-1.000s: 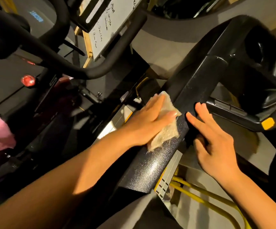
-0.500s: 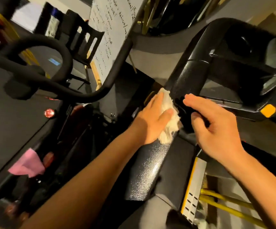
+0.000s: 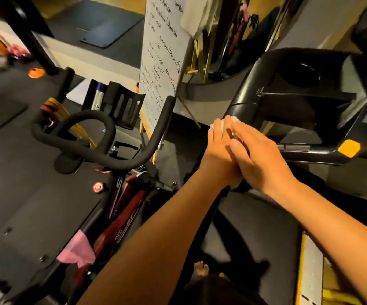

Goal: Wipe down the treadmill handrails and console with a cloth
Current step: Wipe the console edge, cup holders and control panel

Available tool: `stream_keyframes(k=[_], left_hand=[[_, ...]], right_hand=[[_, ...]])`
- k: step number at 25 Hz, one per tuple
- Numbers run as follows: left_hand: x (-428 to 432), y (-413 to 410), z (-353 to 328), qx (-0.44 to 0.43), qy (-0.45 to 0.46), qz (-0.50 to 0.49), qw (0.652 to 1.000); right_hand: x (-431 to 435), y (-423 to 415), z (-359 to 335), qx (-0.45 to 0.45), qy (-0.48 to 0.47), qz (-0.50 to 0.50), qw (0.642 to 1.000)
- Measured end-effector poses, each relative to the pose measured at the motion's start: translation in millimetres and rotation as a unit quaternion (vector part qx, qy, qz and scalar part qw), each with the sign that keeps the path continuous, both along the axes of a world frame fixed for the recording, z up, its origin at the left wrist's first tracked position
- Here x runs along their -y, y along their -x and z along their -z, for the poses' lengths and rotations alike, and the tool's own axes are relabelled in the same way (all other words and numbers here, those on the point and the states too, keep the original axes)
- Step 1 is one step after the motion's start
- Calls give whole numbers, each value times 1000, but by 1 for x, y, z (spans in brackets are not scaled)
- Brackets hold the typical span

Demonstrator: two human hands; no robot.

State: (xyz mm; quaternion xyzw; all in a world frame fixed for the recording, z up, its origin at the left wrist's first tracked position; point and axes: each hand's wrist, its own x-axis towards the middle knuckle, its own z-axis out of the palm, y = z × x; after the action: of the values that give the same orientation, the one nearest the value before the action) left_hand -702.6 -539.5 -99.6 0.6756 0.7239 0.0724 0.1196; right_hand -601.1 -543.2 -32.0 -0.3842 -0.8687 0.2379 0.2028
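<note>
The right hand [image 3: 262, 160] has moved over since the earlier frame and now lies against the left hand [image 3: 218, 151]. From the left: one pink rag [image 3: 77, 249] on one exercise bike [image 3: 132, 203], then one whiteboard [image 3: 162, 62]. Both hands, fingers straight, press one pale cloth [image 3: 233, 120] on the treadmill handrail [image 3: 244, 93].
</note>
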Motion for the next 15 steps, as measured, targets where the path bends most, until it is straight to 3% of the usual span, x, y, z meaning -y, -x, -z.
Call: stream_keyframes(k=[3,6,7,9,11,15], left_hand=[[26,3,-9,-5,-50,15,999],[97,9,-11,220,-69,7,973],[114,9,-13,257,-78,-8,963],[130,8,-13,263,-99,-42,959],[125,5,-9,242,-120,-64,961],[122,10,0,243,-92,-63,964]], right_hand=[[10,1,7,-40,47,10,998],[29,-7,31,105,14,0,994],[29,-7,38,158,-33,11,987],[12,0,43,249,-135,-3,959],[-27,6,43,284,-185,15,941],[-110,10,30,268,-112,152,945]])
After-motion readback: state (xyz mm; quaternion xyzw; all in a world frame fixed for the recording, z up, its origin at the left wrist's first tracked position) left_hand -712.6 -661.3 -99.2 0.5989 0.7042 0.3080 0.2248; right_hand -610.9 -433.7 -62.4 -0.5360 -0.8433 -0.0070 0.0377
